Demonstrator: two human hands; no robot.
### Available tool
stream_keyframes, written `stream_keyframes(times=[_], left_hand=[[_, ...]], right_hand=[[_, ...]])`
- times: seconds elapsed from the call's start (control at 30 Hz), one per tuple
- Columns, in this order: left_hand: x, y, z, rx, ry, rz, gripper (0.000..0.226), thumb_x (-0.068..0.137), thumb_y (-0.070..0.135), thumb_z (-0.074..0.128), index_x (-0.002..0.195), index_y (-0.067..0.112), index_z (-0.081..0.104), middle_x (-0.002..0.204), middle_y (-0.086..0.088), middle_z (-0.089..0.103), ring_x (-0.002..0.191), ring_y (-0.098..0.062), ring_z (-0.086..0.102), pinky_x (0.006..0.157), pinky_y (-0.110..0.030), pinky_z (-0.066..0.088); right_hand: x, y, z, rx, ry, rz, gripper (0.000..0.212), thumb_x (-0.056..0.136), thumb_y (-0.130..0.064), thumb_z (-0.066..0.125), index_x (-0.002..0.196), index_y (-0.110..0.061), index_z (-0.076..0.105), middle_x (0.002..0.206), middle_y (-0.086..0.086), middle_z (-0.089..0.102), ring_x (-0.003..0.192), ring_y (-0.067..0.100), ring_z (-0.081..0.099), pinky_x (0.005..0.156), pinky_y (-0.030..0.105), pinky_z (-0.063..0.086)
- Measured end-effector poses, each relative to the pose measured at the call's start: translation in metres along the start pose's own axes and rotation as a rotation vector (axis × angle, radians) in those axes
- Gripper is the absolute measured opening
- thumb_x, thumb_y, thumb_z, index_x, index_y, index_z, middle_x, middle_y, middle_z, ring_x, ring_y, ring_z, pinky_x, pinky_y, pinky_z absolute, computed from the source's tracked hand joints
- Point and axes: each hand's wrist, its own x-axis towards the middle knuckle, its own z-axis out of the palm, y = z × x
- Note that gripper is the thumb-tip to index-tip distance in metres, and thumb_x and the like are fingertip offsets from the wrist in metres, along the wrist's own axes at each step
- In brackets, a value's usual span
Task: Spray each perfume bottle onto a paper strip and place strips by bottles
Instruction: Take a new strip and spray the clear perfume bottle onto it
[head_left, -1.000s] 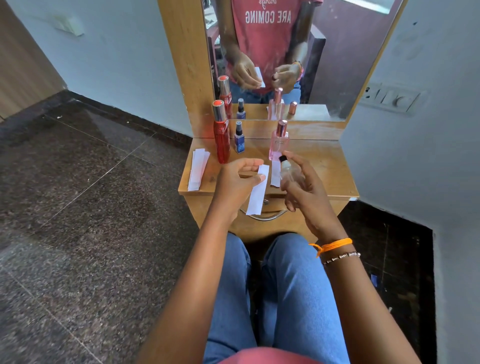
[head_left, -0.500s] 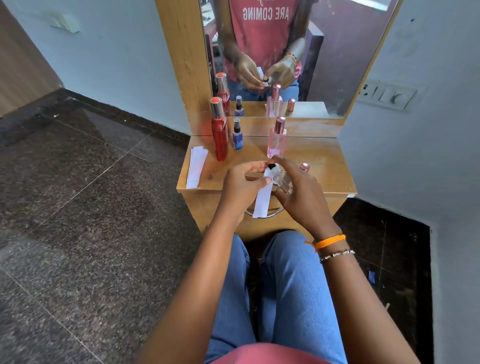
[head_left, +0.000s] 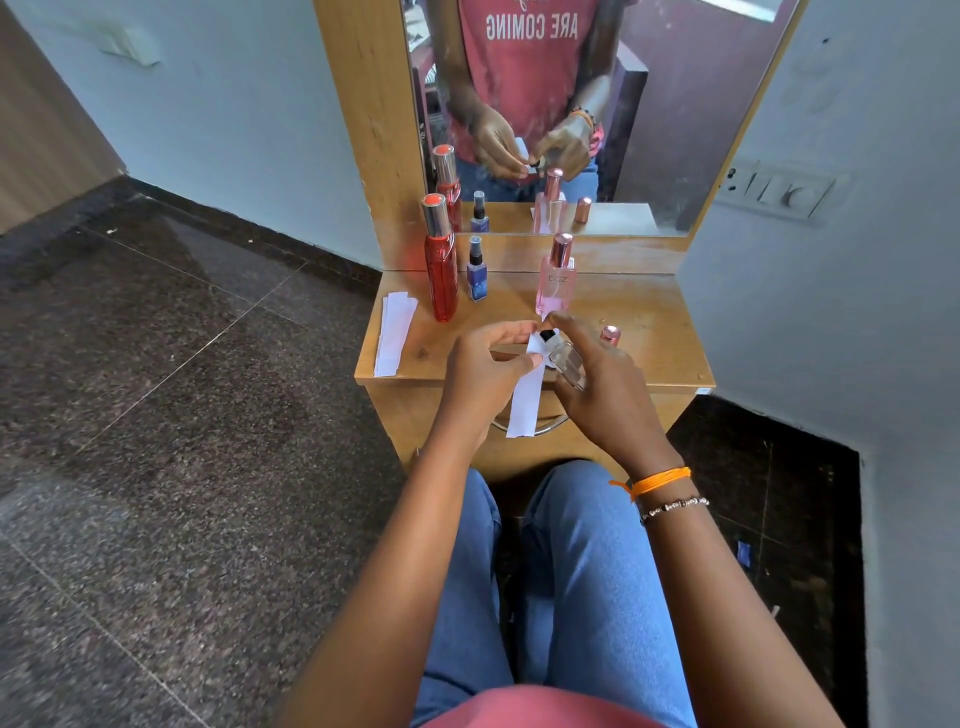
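While the right hand (head_left: 597, 384) curls around a small clear perfume bottle (head_left: 566, 364), forefinger over its black nozzle (head_left: 545, 336), the left hand (head_left: 483, 369) pinches the top of a white paper strip (head_left: 527, 397) just left of that nozzle, above the near edge of the wooden dressing table (head_left: 654, 317). With the nozzle tilted so close to the fingers, the spray could miss the strip and wet them instead. A loose rose-gold cap (head_left: 611, 334) stands just right; a stray knuckle might topple it.

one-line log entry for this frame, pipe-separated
step: spraying | left hand: pinches paper strip | right hand: grips clear bottle, nozzle at strip
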Motion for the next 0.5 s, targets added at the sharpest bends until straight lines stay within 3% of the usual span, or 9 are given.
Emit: stream_keyframes(times=[0.17, 0.3, 0.5], left_hand=[[-0.0008, 0.0002, -0.0012, 0.010, 0.005, 0.006, 0.033, 0.080, 0.009, 0.069, 0.110, 0.020, 0.067, 0.099, 0.009, 0.066, 0.095, -0.002, 0.060, 0.069, -0.011, 0.043], [-0.0002, -0.0007, -0.0032, 0.017, 0.006, 0.000, 0.032, 0.080, 0.008, 0.068, 0.110, 0.021, 0.067, 0.096, 0.012, 0.066, 0.088, 0.007, 0.057, 0.066, -0.007, 0.044], [0.0045, -0.0042, -0.0022, 0.033, 0.025, -0.006, 0.032, 0.081, 0.009, 0.068, 0.110, 0.021, 0.067, 0.094, 0.014, 0.065, 0.090, 0.005, 0.058, 0.066, -0.007, 0.044]], right_hand=[[-0.0006, -0.0018, 0.0013, -0.015, 0.003, -0.006, 0.064, 0.083, -0.015, 0.067, 0.138, -0.030, 0.039, 0.116, 0.009, 0.064, 0.097, 0.032, 0.061, 0.070, 0.035, 0.045], [-0.0012, -0.0012, 0.0005, -0.019, 0.008, -0.003, 0.064, 0.081, -0.009, 0.063, 0.138, -0.029, 0.041, 0.111, 0.009, 0.064, 0.092, 0.032, 0.061, 0.066, 0.029, 0.036], [0.0006, -0.0047, -0.0022, 0.143, 0.056, 0.030, 0.065, 0.079, -0.005, 0.062, 0.136, -0.028, 0.043, 0.105, 0.005, 0.063, 0.084, 0.021, 0.057, 0.069, 0.027, 0.039]])
